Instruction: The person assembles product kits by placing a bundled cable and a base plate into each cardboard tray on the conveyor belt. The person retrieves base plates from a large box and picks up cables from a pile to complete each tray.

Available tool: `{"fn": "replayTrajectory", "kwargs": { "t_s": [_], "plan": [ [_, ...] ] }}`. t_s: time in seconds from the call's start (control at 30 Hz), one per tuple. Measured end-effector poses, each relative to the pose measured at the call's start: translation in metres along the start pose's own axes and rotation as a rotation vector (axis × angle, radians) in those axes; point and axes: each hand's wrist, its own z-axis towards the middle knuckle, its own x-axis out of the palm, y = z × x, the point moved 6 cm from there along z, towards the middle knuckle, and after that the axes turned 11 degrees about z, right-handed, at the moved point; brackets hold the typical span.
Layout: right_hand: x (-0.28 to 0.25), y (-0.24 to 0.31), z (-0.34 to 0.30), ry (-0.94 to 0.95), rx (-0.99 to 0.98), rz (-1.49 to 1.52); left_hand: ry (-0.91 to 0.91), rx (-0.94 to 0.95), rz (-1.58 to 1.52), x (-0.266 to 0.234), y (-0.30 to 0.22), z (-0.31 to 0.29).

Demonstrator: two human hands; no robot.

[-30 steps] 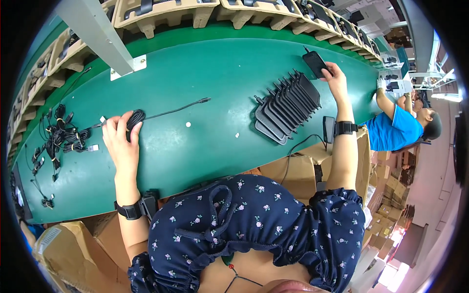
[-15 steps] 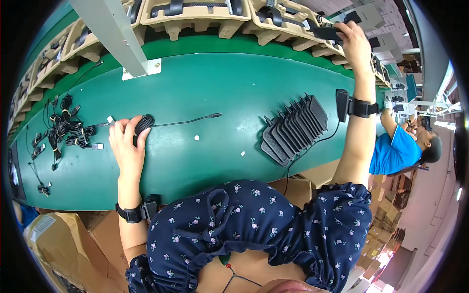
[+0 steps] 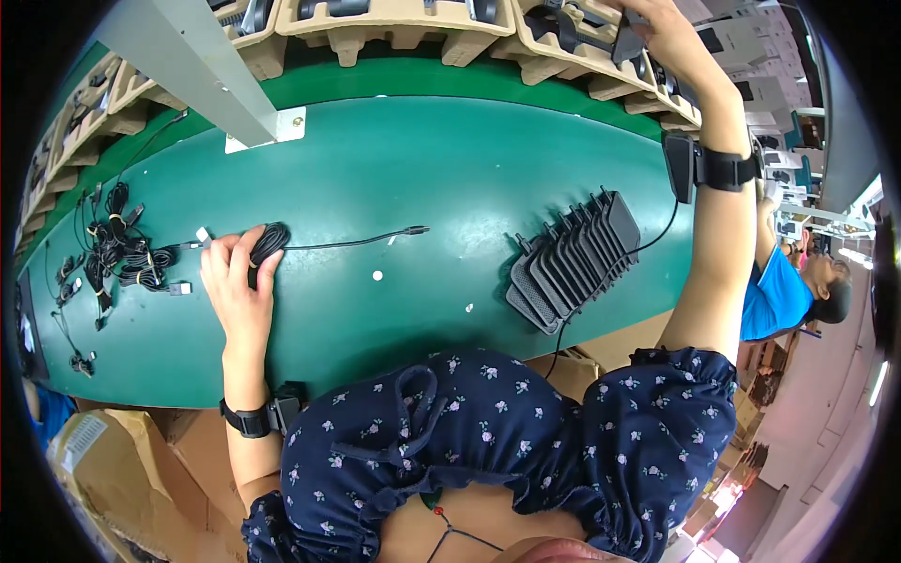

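My left hand (image 3: 237, 277) rests on the green table, its thumb and fingers closed around a coiled black USB cable (image 3: 269, 246). One end of that cable runs out to the right across the table. My right arm reaches to the far right, where my right hand (image 3: 668, 39) grips a flat black piece (image 3: 629, 39) over a moulded pulp tray (image 3: 554, 62). Its fingertips are partly cut off by the upper edge of the picture. Between my arms stands a leaning row of several flat black plastic pieces with short stubs (image 3: 574, 267).
More tied black cables (image 3: 122, 249) lie in a heap at the left. Filled pulp trays (image 3: 399, 26) line the far side on a green strip. A grey metal post (image 3: 202, 70) is bolted to the table. A co-worker in blue (image 3: 779, 296) sits at the right.
My right hand has moved farther out over the tray, and the flat black piece has turned from level to steep. My left hand keeps its hold on the cable.
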Motion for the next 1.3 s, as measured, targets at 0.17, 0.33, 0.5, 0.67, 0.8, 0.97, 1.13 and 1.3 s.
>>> {"fn": "replayTrajectory", "kwargs": {
  "t_s": [0.17, 0.33, 0.5, 0.67, 0.8, 0.97, 1.13, 1.3],
  "plan": [
    [-0.026, -0.082, -0.054, -0.187, 0.561, -0.707, -0.017, -0.026, 0.001, -0.004, 0.004, -0.004],
    [-0.029, -0.122, -0.102, -0.367, 0.587, -0.781, -0.034, -0.019, -0.09, -0.001, 0.008, 0.004],
    [0.046, -0.059, -0.03, -0.434, 0.463, -0.972, -0.029, -0.045, -0.082, 0.003, 0.012, 0.002],
    [0.241, 0.028, 0.079, 0.14, 0.283, -0.213, 0.055, 0.154, -0.118, 0.001, -0.022, 0.001],
    [0.317, 0.041, 0.084, 0.472, 0.661, 0.289, -0.088, 0.228, -0.388, -0.025, -0.046, 0.016],
    [0.302, 0.037, 0.103, 0.17, 0.57, 0.225, -0.514, 0.016, -0.398, -0.078, -0.01, 0.013],
    [0.291, 0.045, 0.139, -0.258, 0.549, 0.729, -0.267, -0.303, -1.074, -0.035, -0.023, 0.016],
    [0.29, 0.053, 0.156, -0.252, 0.597, 0.873, 0.583, -0.117, -1.415, -0.004, -0.069, 0.006]
  ]
}}
